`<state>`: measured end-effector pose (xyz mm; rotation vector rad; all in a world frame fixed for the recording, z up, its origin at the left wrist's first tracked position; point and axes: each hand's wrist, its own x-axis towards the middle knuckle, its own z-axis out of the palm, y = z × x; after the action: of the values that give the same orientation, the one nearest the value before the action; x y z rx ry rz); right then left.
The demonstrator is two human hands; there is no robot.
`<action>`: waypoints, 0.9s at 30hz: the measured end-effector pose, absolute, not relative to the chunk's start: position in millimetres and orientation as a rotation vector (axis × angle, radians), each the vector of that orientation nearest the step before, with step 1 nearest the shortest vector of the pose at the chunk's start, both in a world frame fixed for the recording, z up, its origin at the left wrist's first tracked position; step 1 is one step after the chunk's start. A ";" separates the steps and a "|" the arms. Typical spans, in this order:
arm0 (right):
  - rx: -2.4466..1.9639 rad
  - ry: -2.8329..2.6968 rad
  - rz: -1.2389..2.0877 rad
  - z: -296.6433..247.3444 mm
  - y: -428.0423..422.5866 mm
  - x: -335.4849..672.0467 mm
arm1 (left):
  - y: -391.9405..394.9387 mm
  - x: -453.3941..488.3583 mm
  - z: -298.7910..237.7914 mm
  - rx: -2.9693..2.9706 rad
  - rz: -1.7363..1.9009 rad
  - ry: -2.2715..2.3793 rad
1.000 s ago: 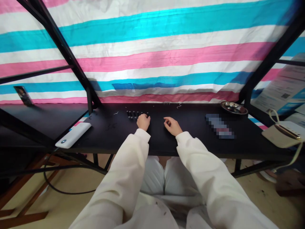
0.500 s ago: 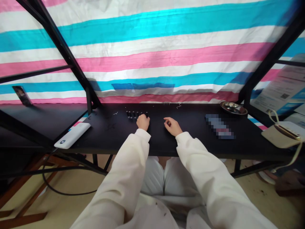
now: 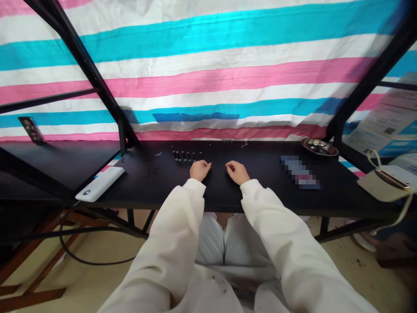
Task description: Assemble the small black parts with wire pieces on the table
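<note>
Both my arms, in white sleeves, reach onto a black table [image 3: 260, 191]. My left hand [image 3: 199, 169] rests on the tabletop just in front of a short row of small black upright pieces [image 3: 186, 156]. Its fingers are curled with the fingertips pinched toward the right, and whether they hold a small piece is too small to tell. My right hand [image 3: 237, 171] lies close beside it, a small gap between them, with its fingers loosely curled and nothing seen in it.
A white power bank [image 3: 100, 184] lies at the table's left edge with a black cable hanging below. A small metal dish [image 3: 319, 147] stands at the back right. A blurred flat object [image 3: 300, 172] lies right of my hands. Black frame bars rise at both sides.
My left hand has drawn back from the row of black pieces and moved right, toward my right hand. My right hand has shifted slightly closer to it.
</note>
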<state>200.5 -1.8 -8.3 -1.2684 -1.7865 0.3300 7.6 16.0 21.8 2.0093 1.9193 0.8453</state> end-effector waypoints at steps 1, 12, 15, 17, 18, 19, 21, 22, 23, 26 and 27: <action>-1.272 -1.800 0.346 -8.4 -2.0 200.4 | 16.0 7.6 19.6 2.023 0.871 1.843; -1.293 -1.861 0.394 -5.8 -5.1 199.9 | 19.5 5.3 9.8 1.949 1.077 1.638; -1.301 -1.863 0.401 -5.1 -5.6 200.0 | 17.7 6.2 12.8 1.938 1.076 1.639; -1.303 -1.863 0.411 -5.2 -5.5 200.0 | 16.9 6.6 14.0 1.933 1.081 1.633; -1.302 -1.863 0.416 -5.4 -5.4 200.0 | 16.7 6.6 14.2 1.931 1.085 1.631; -1.301 -1.861 0.421 -5.6 -5.2 199.9 | 16.7 6.6 14.1 1.931 1.087 1.629; -1.299 -1.858 0.424 -6.0 -4.8 199.7 | 16.9 6.2 13.6 1.930 1.083 1.634; -1.297 -1.857 0.421 -6.1 -4.7 199.6 | 17.1 6.0 13.3 1.929 1.080 1.639; -1.296 -1.857 0.417 -6.2 -4.6 199.5 | 17.2 5.8 13.1 1.929 1.076 1.641; -1.298 -1.853 0.410 -6.1 -4.6 199.4 | 17.2 5.8 13.6 1.937 1.069 1.640; -1.298 -1.852 0.409 -6.1 -4.6 199.4 | 17.0 6.0 14.0 1.940 1.069 1.635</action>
<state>199.4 -4.6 -6.1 -1.2979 -1.8516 0.4093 6.0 17.0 14.0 1.9400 1.6348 1.0690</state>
